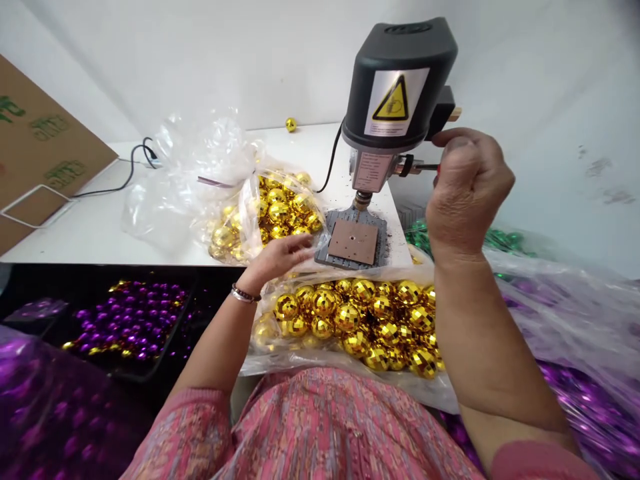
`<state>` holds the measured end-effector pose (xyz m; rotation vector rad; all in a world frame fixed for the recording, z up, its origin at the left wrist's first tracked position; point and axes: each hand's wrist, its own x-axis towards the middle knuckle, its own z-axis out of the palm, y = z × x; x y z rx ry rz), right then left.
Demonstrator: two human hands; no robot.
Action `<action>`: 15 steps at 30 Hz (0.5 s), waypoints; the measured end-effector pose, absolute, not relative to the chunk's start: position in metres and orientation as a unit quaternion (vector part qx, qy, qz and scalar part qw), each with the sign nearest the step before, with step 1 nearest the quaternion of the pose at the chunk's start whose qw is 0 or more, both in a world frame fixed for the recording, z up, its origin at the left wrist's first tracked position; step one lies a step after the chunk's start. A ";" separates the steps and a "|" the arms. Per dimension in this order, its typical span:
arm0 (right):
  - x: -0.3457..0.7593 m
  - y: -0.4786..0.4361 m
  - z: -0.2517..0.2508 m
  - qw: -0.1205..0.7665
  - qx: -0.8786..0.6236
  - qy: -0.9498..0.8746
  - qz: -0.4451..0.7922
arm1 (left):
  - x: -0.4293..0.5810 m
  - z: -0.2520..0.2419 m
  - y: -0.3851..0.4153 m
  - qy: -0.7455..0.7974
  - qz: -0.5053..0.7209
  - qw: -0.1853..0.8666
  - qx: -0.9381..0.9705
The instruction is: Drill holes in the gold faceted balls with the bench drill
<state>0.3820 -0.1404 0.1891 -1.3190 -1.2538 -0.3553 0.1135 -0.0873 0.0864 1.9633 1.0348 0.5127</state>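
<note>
A small black bench drill point(397, 87) stands on the white table point(100, 220), its bit above a brown pad point(353, 241) on the grey base. My right hand point(465, 190) is closed around the drill's side lever point(420, 167). My left hand point(280, 260) reaches with fingers stretched toward the clear bag of gold mirror balls point(270, 213) beside the base; nothing shows in it. Another bag of gold mirror balls point(360, 320) lies in my lap in front of the table edge.
A tray of purple balls point(130, 317) sits low on the left. Purple balls in plastic point(590, 393) and green ones point(500, 239) lie on the right. A cardboard box point(40, 147), a black cable point(130, 170) and one loose gold ball point(291, 124) are on the table.
</note>
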 end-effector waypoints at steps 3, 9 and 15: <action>0.381 -0.141 0.187 0.612 -0.564 -0.535 -0.146 | 0.117 0.079 -0.070 0.538 0.257 0.295 0.747; 0.379 -0.145 0.185 0.606 -0.570 -0.537 -0.138 | 0.139 0.067 -0.048 0.582 0.104 0.135 0.795; 0.376 -0.150 0.186 0.593 -0.578 -0.547 -0.124 | 0.150 0.068 -0.056 0.580 0.087 0.120 0.801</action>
